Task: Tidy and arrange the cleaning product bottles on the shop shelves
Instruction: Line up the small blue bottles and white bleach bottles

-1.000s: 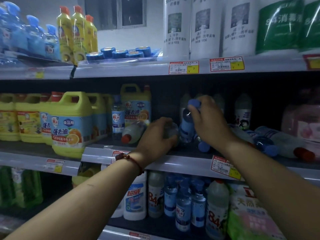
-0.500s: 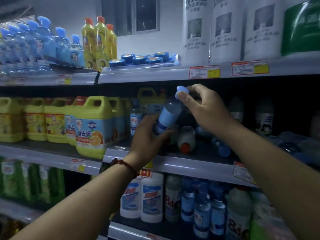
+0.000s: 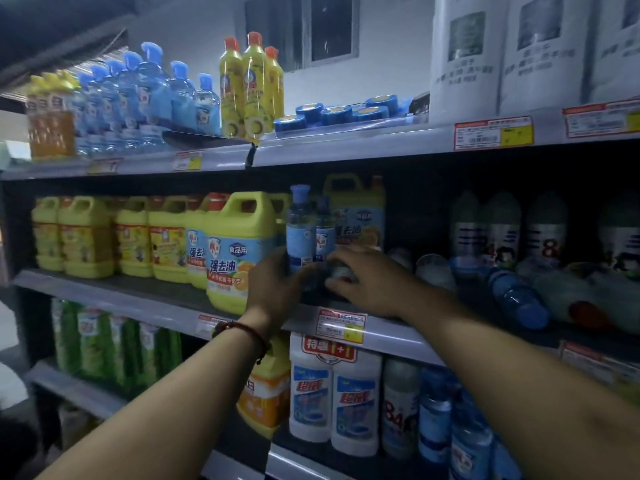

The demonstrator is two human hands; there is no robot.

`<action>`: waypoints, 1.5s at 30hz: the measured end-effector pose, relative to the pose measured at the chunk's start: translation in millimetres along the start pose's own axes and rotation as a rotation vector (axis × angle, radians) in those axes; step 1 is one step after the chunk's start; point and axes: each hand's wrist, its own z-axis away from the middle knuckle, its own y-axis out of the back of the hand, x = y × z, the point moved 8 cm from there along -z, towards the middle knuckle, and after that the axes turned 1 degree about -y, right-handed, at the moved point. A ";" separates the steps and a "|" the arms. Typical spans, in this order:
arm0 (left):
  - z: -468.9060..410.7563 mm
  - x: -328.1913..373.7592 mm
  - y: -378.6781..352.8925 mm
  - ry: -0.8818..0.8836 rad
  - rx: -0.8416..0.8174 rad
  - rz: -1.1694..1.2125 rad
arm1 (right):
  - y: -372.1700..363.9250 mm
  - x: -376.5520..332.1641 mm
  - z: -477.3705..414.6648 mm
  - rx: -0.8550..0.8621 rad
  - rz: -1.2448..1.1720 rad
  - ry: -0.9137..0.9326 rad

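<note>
A clear bottle with a blue cap and pale blue label [image 3: 300, 230] stands upright at the front of the middle shelf [image 3: 166, 303], next to a yellow jug [image 3: 239, 251]. My left hand [image 3: 277, 282] is wrapped around its lower part. A second blue-capped bottle [image 3: 325, 233] stands just behind it. My right hand [image 3: 370, 278] lies to the right, its fingers curled over a white red-capped bottle [image 3: 341, 273] that lies on its side and is mostly hidden.
More bottles lie toppled on the right of the middle shelf, among them a blue-capped one [image 3: 512, 299] and a white one with a red cap [image 3: 581, 308]. White bottles [image 3: 502, 230] stand behind. Yellow jugs fill the left. Shelves above and below are stocked.
The blue-capped bottle, held tilted in the air by both hands, now stands upright on the shelf. My right hand has left its cap and dropped onto the lying bottle.
</note>
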 end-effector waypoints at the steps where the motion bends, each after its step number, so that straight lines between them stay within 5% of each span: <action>1: -3.7 -2.5 -3.8 -0.018 -0.005 -0.025 | -4.8 -0.1 -0.1 -0.025 0.032 -0.003; 10: -22.2 -31.0 -31.3 0.056 -0.121 -0.364 | 15.3 32.7 10.4 -0.057 0.183 -0.131; 17: -12.2 -27.1 -30.3 0.078 -0.177 -0.377 | 32.5 67.2 30.7 -0.037 0.282 -0.288; 23: 20.1 10.1 -10.9 -0.095 0.128 -0.457 | 40.7 62.3 42.3 0.005 0.248 -0.289; 28: 34.7 51.4 -59.8 -0.241 -0.143 -0.402 | 59.1 59.9 60.6 0.049 0.217 -0.236; 41: 61.5 176.3 -163.8 -0.514 -0.324 -0.249 | 141.7 127.9 163.5 0.171 0.258 -0.227; 45: 66.7 195.4 -193.7 -0.532 -0.525 -0.407 | 150.2 146.1 181.7 0.168 0.243 -0.270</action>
